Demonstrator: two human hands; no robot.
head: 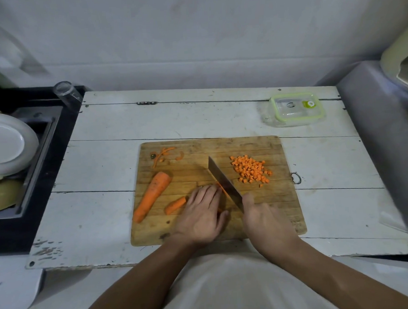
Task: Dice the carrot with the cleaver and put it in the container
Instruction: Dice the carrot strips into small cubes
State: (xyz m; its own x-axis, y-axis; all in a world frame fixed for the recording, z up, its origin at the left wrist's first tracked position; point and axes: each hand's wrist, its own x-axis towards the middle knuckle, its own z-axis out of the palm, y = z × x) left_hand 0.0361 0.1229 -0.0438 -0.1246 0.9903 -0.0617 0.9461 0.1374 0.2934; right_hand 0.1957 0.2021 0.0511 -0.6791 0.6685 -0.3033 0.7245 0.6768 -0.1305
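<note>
Head view: right hand (pixel 260 214) grips cleaver (pixel 223 180), blade tilted.

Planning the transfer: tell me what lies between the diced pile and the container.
Head view: only bare cutting board and white table between the diced carrot and the container.

Nothing legible here. The only markings sit on the lid of the container (pixel 296 109) at the counter's (pixel 172 118) far right corner: a small dark round emblem near the lid's middle, its lettering too tiny and blurred to make out, and beside it, toward the right, a green patch with a white round mark, also unreadable. The cleaver (pixel 223 180) blade shows no stamp that can be made out, and the cutting board (pixel 260 212) carries no print.
</note>
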